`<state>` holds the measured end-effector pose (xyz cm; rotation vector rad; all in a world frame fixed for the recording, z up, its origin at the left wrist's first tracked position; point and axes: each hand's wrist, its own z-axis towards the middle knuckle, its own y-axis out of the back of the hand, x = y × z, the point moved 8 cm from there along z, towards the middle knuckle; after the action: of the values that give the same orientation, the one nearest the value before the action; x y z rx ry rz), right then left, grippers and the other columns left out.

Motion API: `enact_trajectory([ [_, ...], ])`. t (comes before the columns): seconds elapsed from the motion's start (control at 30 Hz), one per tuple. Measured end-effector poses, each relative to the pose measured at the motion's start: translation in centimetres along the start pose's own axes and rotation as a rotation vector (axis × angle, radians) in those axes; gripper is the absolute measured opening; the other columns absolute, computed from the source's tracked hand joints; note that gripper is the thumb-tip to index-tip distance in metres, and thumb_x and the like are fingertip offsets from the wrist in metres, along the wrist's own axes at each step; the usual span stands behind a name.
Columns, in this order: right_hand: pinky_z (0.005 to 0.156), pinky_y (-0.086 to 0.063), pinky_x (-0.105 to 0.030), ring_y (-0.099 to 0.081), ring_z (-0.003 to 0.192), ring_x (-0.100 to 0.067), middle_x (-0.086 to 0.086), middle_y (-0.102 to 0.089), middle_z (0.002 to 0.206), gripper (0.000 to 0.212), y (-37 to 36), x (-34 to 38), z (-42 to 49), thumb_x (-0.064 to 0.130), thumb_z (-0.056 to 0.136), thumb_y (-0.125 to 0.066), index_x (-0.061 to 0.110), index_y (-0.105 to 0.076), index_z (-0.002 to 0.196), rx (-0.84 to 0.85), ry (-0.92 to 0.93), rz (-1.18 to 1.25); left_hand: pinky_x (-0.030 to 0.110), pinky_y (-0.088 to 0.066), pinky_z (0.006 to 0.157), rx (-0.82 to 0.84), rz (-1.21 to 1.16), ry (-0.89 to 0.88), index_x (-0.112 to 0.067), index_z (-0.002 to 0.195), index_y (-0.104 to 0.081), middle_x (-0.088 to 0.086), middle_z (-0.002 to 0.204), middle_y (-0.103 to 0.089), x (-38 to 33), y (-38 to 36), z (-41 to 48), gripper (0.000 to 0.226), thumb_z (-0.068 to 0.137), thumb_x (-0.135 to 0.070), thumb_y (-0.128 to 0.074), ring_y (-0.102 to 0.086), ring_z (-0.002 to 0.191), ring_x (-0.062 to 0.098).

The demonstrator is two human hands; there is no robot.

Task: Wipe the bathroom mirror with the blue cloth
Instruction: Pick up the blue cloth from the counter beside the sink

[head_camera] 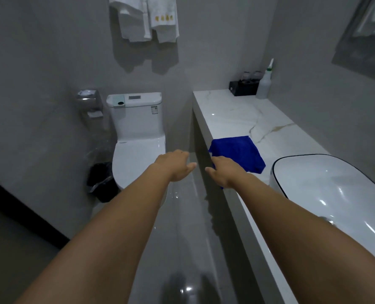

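The blue cloth lies flat on the white marble counter, just left of the basin, with a corner hanging over the counter's front edge. My right hand hovers palm down over the cloth's near left corner, thumb spread, and the cloth does not look lifted. My left hand is open in the air left of the counter edge, above the toilet seat, holding nothing. The mirror hangs on the right wall above the counter, only partly in view.
A white oval basin sits on the counter at the right. A spray bottle and a black box stand at the counter's far end. A toilet, a black bin and hanging white towels are to the left.
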<state>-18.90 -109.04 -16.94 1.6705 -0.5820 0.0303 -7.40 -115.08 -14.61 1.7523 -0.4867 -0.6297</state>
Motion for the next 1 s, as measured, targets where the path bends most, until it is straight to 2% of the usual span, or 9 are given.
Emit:
enact_trajectory([
  [0.13,0.094,-0.045,-0.037,-0.055,0.110,-0.024,-0.012,-0.054,0.126,0.041,-0.1,-0.2,4.2,0.033,0.098,-0.040,0.010,-0.044,0.131,0.001,-0.028,0.005,0.044,-0.032,0.108,0.043,0.006,-0.059,-0.015,0.145,-0.024,0.008,0.153,-0.027,0.7,0.0,5.0,0.061,0.095,-0.049,-0.033,-0.032,0.136,0.028],
  [0.27,0.087,-0.044,-0.033,-0.053,0.094,-0.018,-0.009,-0.057,0.117,0.032,-0.2,-2.6,8.7,0.033,0.097,-0.040,0.011,-0.050,0.119,-0.008,-0.082,0.012,0.043,-0.033,0.107,0.058,-0.005,-0.138,-0.014,0.145,-0.024,0.009,0.152,-0.028,-0.1,-0.1,10.2,0.060,0.096,-0.047,-0.033,-0.032,0.136,0.028],
  [0.4,0.093,-0.042,-0.034,-0.053,0.111,-0.022,-0.008,-0.053,0.129,0.037,-0.1,-6.2,13.2,0.033,0.098,-0.039,0.011,-0.046,0.128,0.021,-0.161,0.023,0.041,-0.035,0.103,0.103,0.002,-0.191,-0.013,0.142,-0.029,0.010,0.149,-0.034,-1.1,-0.9,16.1,0.057,0.096,-0.046,-0.033,-0.037,0.132,0.027],
  [0.53,0.105,-0.033,-0.035,-0.039,0.131,-0.025,-0.008,-0.039,0.145,0.048,1.4,-9.2,18.3,0.035,0.100,-0.036,0.010,-0.034,0.141,0.020,-0.206,0.002,0.042,-0.041,0.095,0.119,0.008,-0.227,-0.013,0.131,-0.042,0.010,0.138,-0.045,-2.6,-1.2,22.9,0.047,0.096,-0.042,-0.032,-0.048,0.120,0.027],
  [0.63,0.107,-0.032,-0.035,-0.036,0.134,-0.024,-0.008,-0.037,0.148,0.049,2.1,-11.6,22.2,0.035,0.100,-0.035,0.009,-0.032,0.142,0.044,-0.221,0.014,0.039,-0.043,0.081,0.156,0.039,-0.286,-0.011,0.108,-0.048,0.009,0.121,-0.054,-4.6,-1.8,28.1,0.033,0.096,-0.038,-0.033,-0.054,0.100,0.025],
  [0.7,0.107,-0.032,-0.034,-0.035,0.135,-0.023,-0.007,-0.035,0.149,0.051,2.7,-13.8,24.6,0.036,0.100,-0.035,0.010,-0.031,0.143,0.052,-0.257,0.021,0.038,-0.041,0.077,0.173,0.053,-0.321,-0.012,0.099,-0.046,0.008,0.117,-0.055,-6.0,-2.0,31.1,0.028,0.096,-0.036,-0.033,-0.053,0.094,0.024],
  [0.9,0.108,-0.029,-0.034,-0.030,0.138,-0.023,-0.006,-0.027,0.153,0.054,3.2,-19.7,29.1,0.036,0.099,-0.035,0.010,-0.024,0.146,0.081,-0.366,0.074,0.038,-0.043,0.078,0.276,0.061,-0.411,-0.009,0.107,-0.048,0.010,0.116,-0.054,-8.7,-4.3,38.0,0.034,0.095,-0.038,-0.035,-0.051,0.090,0.023],
  [1.0,0.096,-0.039,-0.034,-0.046,0.121,-0.023,-0.008,-0.045,0.138,0.044,2.8,-22.4,30.3,0.035,0.099,-0.036,0.008,-0.041,0.132,0.079,-0.429,0.101,0.040,-0.045,0.083,0.312,0.095,-0.454,-0.010,0.108,-0.049,0.008,0.116,-0.055,-9.6,-5.7,41.0,0.035,0.095,-0.040,-0.036,-0.055,0.096,0.026],
])
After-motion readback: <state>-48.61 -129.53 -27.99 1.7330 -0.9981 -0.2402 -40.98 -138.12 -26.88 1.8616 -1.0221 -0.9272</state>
